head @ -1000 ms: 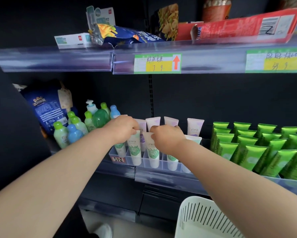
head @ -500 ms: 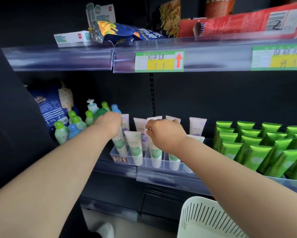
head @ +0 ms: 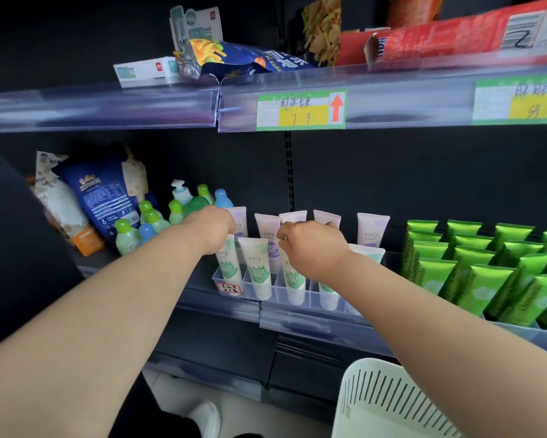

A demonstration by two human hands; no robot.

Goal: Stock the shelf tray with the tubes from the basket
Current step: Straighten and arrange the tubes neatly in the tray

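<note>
Dark store shelving carries a clear shelf tray point(head: 277, 295) on its middle shelf, the slots filled with pale tubes point(head: 256, 267) standing cap down, long axes upright and tilted slightly back. Of the two, the right hand point(head: 311, 248) is nearer the third front tube point(head: 292, 279). Its grip sits directly over the tube's flat top end, fingers curled and apparently pinching it, so the tube runs straight down from the grip into its slot. Over the leftmost front tube point(head: 228, 267), the left hand point(head: 213, 227) hides its own fingers, so its grip cannot be told. Near and low on the right stands the white basket point(head: 376, 403), contents out of sight.
</note>
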